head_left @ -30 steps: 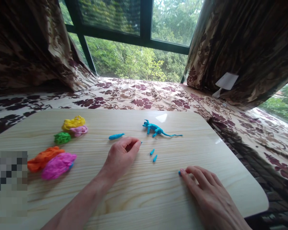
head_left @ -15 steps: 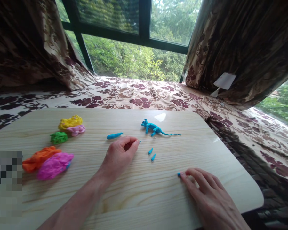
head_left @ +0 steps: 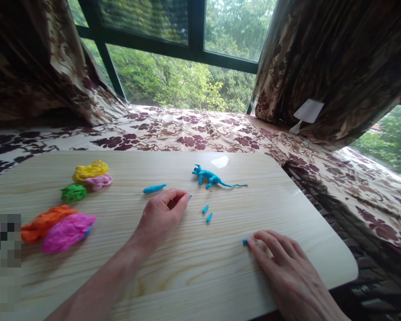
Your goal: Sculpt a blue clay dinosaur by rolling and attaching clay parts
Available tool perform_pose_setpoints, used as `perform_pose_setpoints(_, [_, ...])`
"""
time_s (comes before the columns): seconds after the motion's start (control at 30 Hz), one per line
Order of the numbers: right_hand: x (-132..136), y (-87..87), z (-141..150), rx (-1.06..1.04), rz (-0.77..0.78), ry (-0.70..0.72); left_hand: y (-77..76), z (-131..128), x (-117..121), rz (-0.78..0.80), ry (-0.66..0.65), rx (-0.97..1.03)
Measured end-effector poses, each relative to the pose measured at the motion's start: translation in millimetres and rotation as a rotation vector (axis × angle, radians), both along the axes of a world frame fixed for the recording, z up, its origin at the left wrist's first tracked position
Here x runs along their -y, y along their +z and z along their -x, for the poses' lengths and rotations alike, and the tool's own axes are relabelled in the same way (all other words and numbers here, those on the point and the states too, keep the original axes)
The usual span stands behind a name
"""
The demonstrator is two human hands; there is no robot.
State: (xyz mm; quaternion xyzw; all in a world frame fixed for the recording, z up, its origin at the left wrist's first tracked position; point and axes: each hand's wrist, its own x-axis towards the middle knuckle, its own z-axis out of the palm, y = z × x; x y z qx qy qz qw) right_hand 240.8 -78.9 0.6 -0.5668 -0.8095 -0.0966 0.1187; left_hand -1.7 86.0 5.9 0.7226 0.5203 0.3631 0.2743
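Note:
My left hand rests on the wooden table with fingers curled in a loose pinch, a speck of blue clay at the fingertip. My right hand lies flat with fingers stretched out, its forefinger pressing a small blue clay bit. Two short blue clay pieces lie between the hands. A blue clay lizard-like figure with a long thin tail stands farther back. A blue clay roll lies just beyond my left hand.
Clay lumps sit at the left: yellow, pale pink, green, orange and magenta. A flowered cloth covers the ledge behind, with curtains and a window beyond. The table's right edge drops off.
Both hands stay almost still; the right forefinger keeps pressing the blue bit. The view has shifted slightly right and down.

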Motion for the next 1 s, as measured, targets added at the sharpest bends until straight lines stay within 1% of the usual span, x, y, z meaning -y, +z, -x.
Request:
perform_pose_setpoints(0.1, [-6.6, 3.7, -0.8, 0.015, 0.029, -0.034, 2.7, -0.6, 0.7, 0.003, 0.017, -0.009])
perform_pose_setpoints(0.27, [0.0, 2.7, -3.1, 0.031, 0.014, 0.022, 3.4, -0.9, 1.1, 0.007, 0.001, 0.012])
perform_pose_setpoints(0.33, [0.5, 2.2, -2.7, 0.012, 0.019, 0.016, 2.8, -1.0, 0.8, 0.009, 0.003, 0.005])
perform_pose_setpoints(0.43, [-9.9, 5.1, -0.9, -0.022, 0.040, -0.034, 2.7, -0.9, 0.9, 0.011, 0.010, -0.015])
perform_pose_setpoints(0.57, [-27.3, 16.0, -2.9, -0.078, 0.069, -0.078, 2.6, -0.3, 1.4, -0.002, 0.012, -0.014])
perform_pose_setpoints(0.7, [-32.2, 26.2, -9.5, -0.141, 0.047, -0.114, 0.7, 0.3, 0.7, -0.004, -0.010, 0.008])
perform_pose_setpoints(0.87, [-39.2, 29.2, -6.0, -0.217, 0.106, -0.112, 0.2, 1.0, 0.1, -0.011, -0.019, 0.014])
perform_pose_setpoints(1.0, [-58.1, 32.7, 6.5, -0.234, 0.126, -0.060, 2.4, 2.0, 0.6, -0.004, -0.011, 0.044])
